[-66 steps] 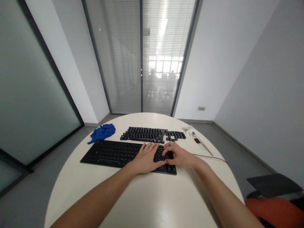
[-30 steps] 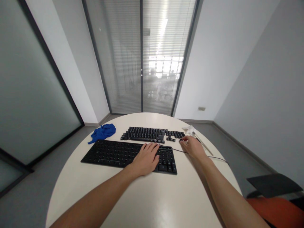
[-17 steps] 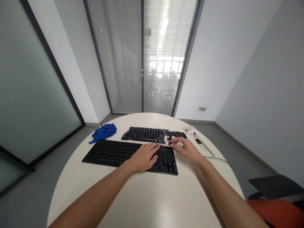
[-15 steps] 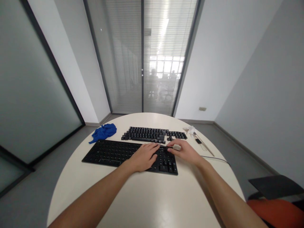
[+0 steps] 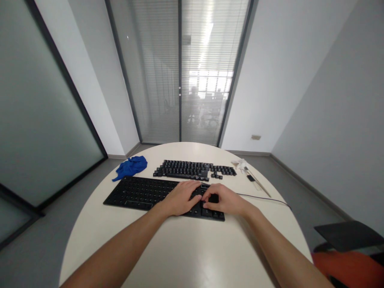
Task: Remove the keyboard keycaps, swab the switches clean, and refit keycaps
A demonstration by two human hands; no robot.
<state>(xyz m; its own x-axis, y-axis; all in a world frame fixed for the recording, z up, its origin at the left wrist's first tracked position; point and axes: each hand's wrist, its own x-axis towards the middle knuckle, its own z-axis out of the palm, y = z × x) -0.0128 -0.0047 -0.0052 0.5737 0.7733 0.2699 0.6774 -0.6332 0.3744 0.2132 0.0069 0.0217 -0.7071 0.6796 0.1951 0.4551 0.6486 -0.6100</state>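
A black keyboard (image 5: 141, 192) lies across the table in front of me. Many of its key places look bare, while caps sit on the lower right part. My left hand (image 5: 181, 198) rests flat on it right of the middle, fingers stretched out and thumb toward the right. Over the number pad my right hand (image 5: 223, 198) is bent into a pinch, thumb and forefinger closed on what looks like a small black keycap at the keyboard's surface; the fingers partly hide it. Loose black keycaps (image 5: 186, 170) are laid out in rows behind the keyboard, with a few more (image 5: 216, 175) at their right.
A crumpled blue cloth (image 5: 132, 166) lies at the back left of the round white table (image 5: 192, 252). At the right are white crumpled material (image 5: 239, 164), a thin stick (image 5: 259, 184) and a small black piece (image 5: 250, 178). A cable (image 5: 264, 197) runs rightward. A chair (image 5: 348, 260) stands beyond.
My right hand has moved down and left from the keyboard's top right edge onto the number pad. My left hand has stayed almost in place.
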